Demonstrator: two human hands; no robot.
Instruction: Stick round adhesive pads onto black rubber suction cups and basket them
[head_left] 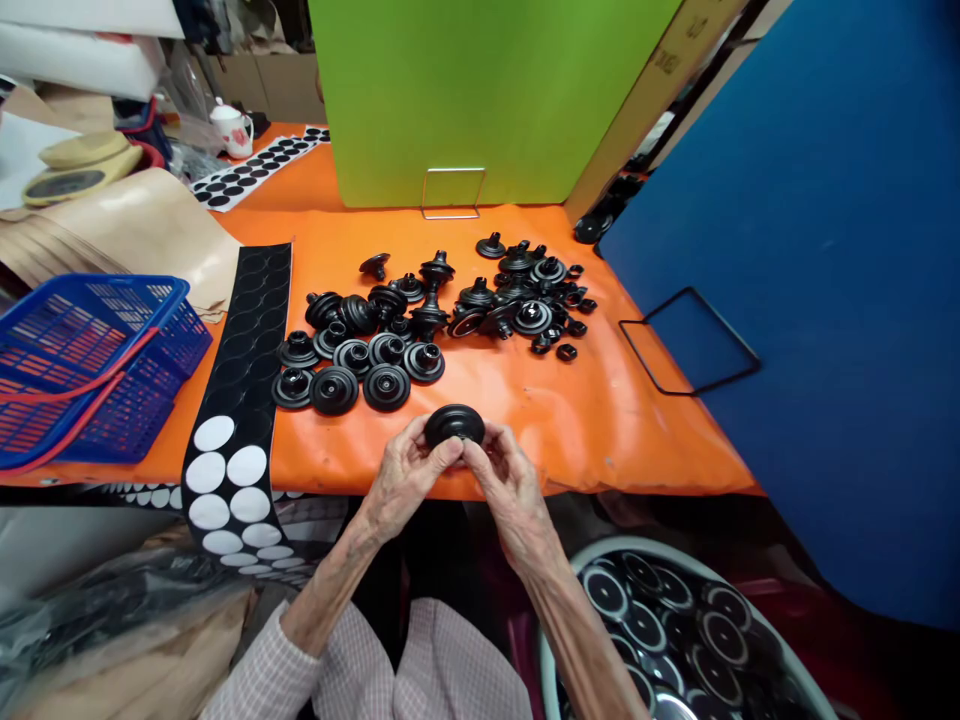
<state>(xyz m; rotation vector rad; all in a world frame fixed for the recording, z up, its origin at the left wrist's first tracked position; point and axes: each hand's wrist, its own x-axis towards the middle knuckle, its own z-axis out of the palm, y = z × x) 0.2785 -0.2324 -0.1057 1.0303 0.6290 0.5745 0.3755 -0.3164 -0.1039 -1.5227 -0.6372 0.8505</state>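
Observation:
Both hands grip one round black stepped disc (454,424) over the table's front edge. My left hand (405,470) pinches its left side, thumb in front. On the other side my right hand (510,480) is closed on it, its thumb meeting the left one at the near rim. The undersides of the fingers are hidden. Beyond the hands lie several like black discs with hubs (387,386), some upright, some tilted. Small black nuts (567,352) are scattered to their right. Left of the discs runs a black strip of round stickers (251,330), with white circles showing near the edge.
A blue plastic basket (142,390) with red handles stands at the left. Green (495,100) and blue panels (817,250) rise at the back and right; a wire loop (690,340) juts from the blue one. Below the table, a pale tub (551,655) holds black discs.

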